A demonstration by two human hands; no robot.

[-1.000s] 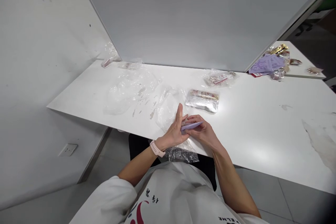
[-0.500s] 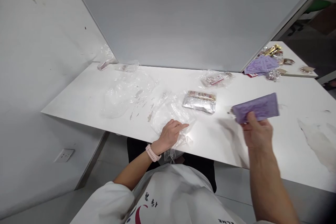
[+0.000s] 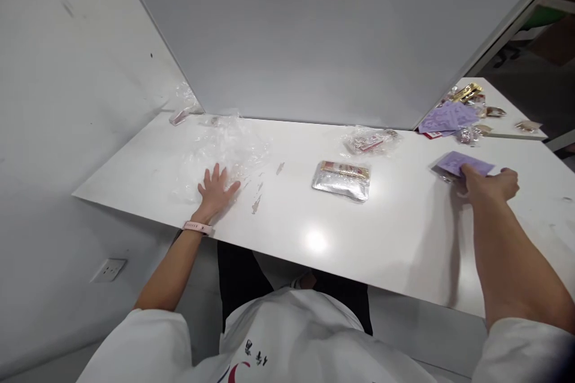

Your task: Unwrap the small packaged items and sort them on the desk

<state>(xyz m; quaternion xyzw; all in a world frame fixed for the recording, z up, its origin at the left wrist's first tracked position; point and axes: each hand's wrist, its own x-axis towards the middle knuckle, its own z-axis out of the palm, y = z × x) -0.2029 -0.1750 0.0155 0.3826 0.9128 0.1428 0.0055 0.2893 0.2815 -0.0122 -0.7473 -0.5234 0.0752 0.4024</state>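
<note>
My left hand [image 3: 215,194] lies with its fingers spread at the near edge of a heap of crumpled clear plastic bags [image 3: 238,140] on the left of the table. At the right, my right hand [image 3: 492,184] pinches a flat purple printed packet [image 3: 465,163] between thumb and fingers. Something dark in clear wrap shows under its left end, too small to name. Between the hands lies a silver pouch [image 3: 341,187] with a red-and-gold stick sachet [image 3: 345,170] along its far side.
A clear bag with a red-and-white packet [image 3: 372,142] lies by the grey partition [image 3: 287,42]. More purple packets [image 3: 449,116], gold sachets [image 3: 467,93] and small wrapped pieces [image 3: 527,125] are heaped at the far right. A white wall [image 3: 67,102] bounds the left side.
My left hand has moved left, and the clear plastic from the table's middle is now gone from there. My right hand has carried the purple packet further right, lower over the table.
</note>
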